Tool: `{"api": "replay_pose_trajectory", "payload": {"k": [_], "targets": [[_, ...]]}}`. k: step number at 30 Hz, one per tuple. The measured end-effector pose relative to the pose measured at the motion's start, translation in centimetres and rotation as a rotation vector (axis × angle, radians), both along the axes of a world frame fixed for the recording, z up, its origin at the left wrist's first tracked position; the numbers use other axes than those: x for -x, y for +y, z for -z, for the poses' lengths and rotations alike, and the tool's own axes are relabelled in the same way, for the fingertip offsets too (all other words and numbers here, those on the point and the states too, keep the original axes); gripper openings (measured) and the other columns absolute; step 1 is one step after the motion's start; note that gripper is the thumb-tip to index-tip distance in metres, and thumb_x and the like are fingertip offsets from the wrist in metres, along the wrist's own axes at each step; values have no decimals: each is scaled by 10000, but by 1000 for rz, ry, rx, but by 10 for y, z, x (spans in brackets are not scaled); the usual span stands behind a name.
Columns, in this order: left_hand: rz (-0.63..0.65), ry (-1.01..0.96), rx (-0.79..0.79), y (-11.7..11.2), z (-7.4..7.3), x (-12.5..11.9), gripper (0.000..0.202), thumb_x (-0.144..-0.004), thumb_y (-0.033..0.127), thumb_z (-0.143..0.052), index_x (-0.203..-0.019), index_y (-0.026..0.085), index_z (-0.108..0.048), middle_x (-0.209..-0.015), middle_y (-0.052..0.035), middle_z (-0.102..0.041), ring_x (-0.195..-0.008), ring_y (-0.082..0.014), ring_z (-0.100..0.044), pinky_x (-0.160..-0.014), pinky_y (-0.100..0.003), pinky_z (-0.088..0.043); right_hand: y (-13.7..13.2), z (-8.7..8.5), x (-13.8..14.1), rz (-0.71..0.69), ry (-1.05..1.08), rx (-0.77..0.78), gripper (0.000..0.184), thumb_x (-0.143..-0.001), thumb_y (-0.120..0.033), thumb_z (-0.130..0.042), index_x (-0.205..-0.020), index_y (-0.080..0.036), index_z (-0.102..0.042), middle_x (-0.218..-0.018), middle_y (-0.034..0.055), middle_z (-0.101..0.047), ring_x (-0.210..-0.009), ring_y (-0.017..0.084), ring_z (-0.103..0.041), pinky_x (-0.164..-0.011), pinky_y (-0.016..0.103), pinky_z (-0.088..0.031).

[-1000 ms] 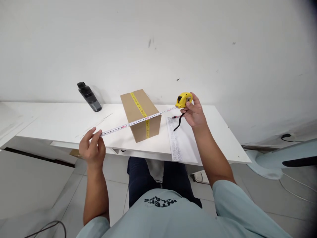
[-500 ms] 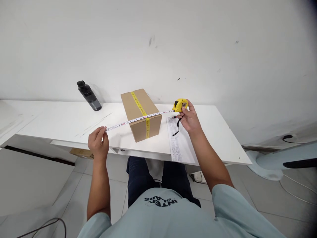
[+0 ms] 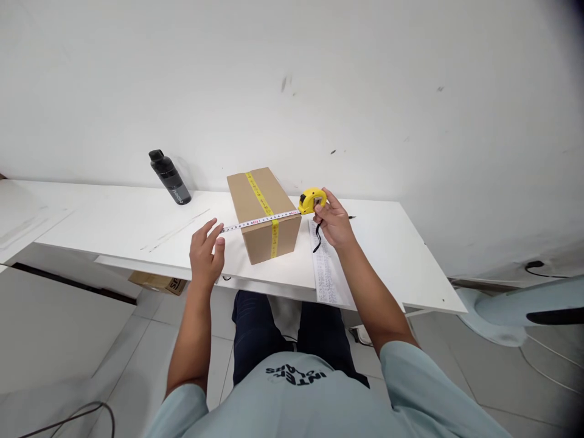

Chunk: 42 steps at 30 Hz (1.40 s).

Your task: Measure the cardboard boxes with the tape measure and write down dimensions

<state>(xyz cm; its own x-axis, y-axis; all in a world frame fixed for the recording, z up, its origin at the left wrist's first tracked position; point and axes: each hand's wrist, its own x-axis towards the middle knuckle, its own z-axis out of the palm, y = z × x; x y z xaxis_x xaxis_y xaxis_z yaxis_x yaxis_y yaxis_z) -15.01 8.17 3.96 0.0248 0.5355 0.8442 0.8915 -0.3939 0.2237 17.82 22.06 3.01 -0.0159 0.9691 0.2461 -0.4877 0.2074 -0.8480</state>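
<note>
My right hand (image 3: 334, 224) is closed around a yellow tape measure case (image 3: 312, 199), just right of a brown cardboard box (image 3: 264, 214) sealed with yellow tape on the white table (image 3: 114, 225). The white blade (image 3: 260, 220) runs left from the case across the box's top front edge. Its free end lies at the fingertips of my left hand (image 3: 206, 252). That hand hovers over the table's front edge with its fingers spread; no grip on the blade shows. A black strap hangs from the case.
A dark bottle (image 3: 170, 177) leans near the wall at the back left. A printed paper sheet (image 3: 326, 271) lies right of the box, with a pen (image 3: 349, 217) beyond it. A fan (image 3: 515, 304) stands at the right, and a flat cardboard piece (image 3: 157, 283) lies under the table.
The blade has shortened and both hands have moved toward the box. The case has come down to the box's right corner. My left hand's fingers have opened from their pinch on the blade's end.
</note>
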Motion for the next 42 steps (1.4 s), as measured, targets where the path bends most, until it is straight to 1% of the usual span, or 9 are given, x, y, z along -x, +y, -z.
{"api": "replay_pose_trajectory", "payload": {"k": [5, 12, 16, 18, 25, 28, 32, 37, 42], "targets": [[86, 24, 17, 5, 3, -18, 393, -1088, 356, -457, -1389, 212, -665, -1421, -161, -672, -1318, -258, -620, -1086, -446, -505, -4, 2, 3, 18, 11, -12, 683, -571, -446, -985, -1205, -362, -746, -800, -67, -639, -593, 72, -425, -534, 237, -407], [131, 29, 93, 19, 2, -41, 427, -1097, 391, -416, -1419, 218, -638, -1444, -152, -669, -1356, -263, -618, -1125, -486, -497, -5, 5, 3, 32, -18, -23, 686, -607, -462, -962, -1247, -376, -731, -884, -40, -665, -659, 96, -474, -538, 240, -412], [116, 60, 18, 23, 5, -50, 425, -1078, 380, -463, -1416, 188, -634, -1423, -152, -687, -1373, -267, -614, -1159, -491, -492, -5, 6, 4, 26, 18, -6, 676, -584, -454, -977, -1216, -389, -744, -920, -39, -674, -685, 96, -490, -536, 230, -410], [104, 63, -6, 24, 7, -52, 421, -1072, 369, -471, -1412, 182, -635, -1415, -148, -695, -1389, -272, -606, -1171, -500, -490, -5, 6, 4, 21, 26, -1, 671, -589, -449, -978, -1215, -392, -744, -932, -37, -680, -693, 97, -495, -534, 226, -412], [61, 44, 27, 23, 9, -51, 372, -1068, 344, -484, -1350, 193, -673, -1356, -131, -733, -1348, -259, -648, -1152, -494, -519, -6, 11, 5, 43, 11, -11, 693, -609, -488, -959, -1255, -407, -720, -1034, -23, -714, -703, 101, -512, -523, 235, -403], [77, 31, 10, 24, 10, -52, 355, -1064, 311, -490, -1349, 203, -672, -1349, -126, -737, -1340, -252, -653, -1150, -498, -521, -8, 12, 4, 44, 17, -10, 684, -609, -487, -958, -1246, -408, -720, -993, -29, -705, -689, 102, -509, -520, 237, -400], [105, 0, 5, 23, 12, -54, 349, -1066, 314, -493, -1350, 211, -668, -1350, -123, -733, -1359, -252, -635, -1166, -504, -504, -11, 12, 3, 34, 27, 0, 676, -610, -473, -963, -1237, -405, -722, -953, -37, -694, -651, 91, -479, -522, 241, -403], [139, -9, -7, 21, 11, -54, 344, -1064, 297, -503, -1355, 206, -662, -1357, -126, -728, -1360, -247, -630, -1169, -503, -502, -14, 10, 3, 21, 72, 12, 648, -590, -427, -985, -1191, -404, -745, -935, -47, -699, -637, 78, -462, -519, 223, -397], [96, 6, 14, 20, 10, -56, 332, -1070, 314, -488, -1318, 209, -683, -1340, -116, -739, -1342, -243, -644, -1150, -495, -522, -16, 9, 3, 11, 104, 30, 642, -569, -405, -1001, -1163, -408, -756, -914, -55, -709, -627, 71, -458, -524, 214, -393]]}}
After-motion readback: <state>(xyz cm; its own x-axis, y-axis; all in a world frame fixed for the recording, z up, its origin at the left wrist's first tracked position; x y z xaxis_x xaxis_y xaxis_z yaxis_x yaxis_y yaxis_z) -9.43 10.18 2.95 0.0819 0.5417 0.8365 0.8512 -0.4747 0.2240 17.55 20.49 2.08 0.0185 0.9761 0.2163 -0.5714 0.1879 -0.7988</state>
